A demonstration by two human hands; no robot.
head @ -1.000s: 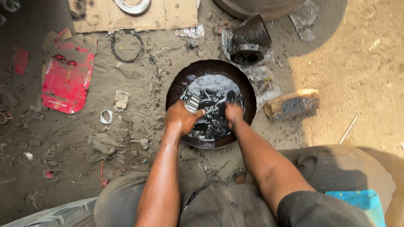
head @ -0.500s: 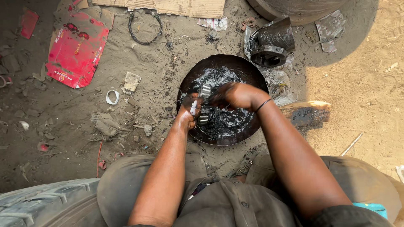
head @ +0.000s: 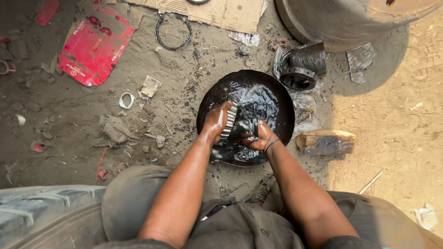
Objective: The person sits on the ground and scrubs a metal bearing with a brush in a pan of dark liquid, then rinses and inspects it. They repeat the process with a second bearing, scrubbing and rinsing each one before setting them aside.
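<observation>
While both forearms reach down into the round black basin (head: 281, 99) of dark, oily liquid, the left hand (head: 214, 122) has its grip clenched around a toothed metal bearing ring (head: 229, 120), held on edge just above the liquid at the basin's left side. The right hand (head: 258, 137) rests with its fingers partly submerged just beside the ring; whether its grip encloses anything cannot be determined. The basin sits on sandy, oil-stained ground. A black flanged metal housing (head: 302, 68) lies near the basin's upper right rim, a wooden block (head: 326, 141) to its right, and a red torn sheet (head: 94, 46) well apart at upper left.
</observation>
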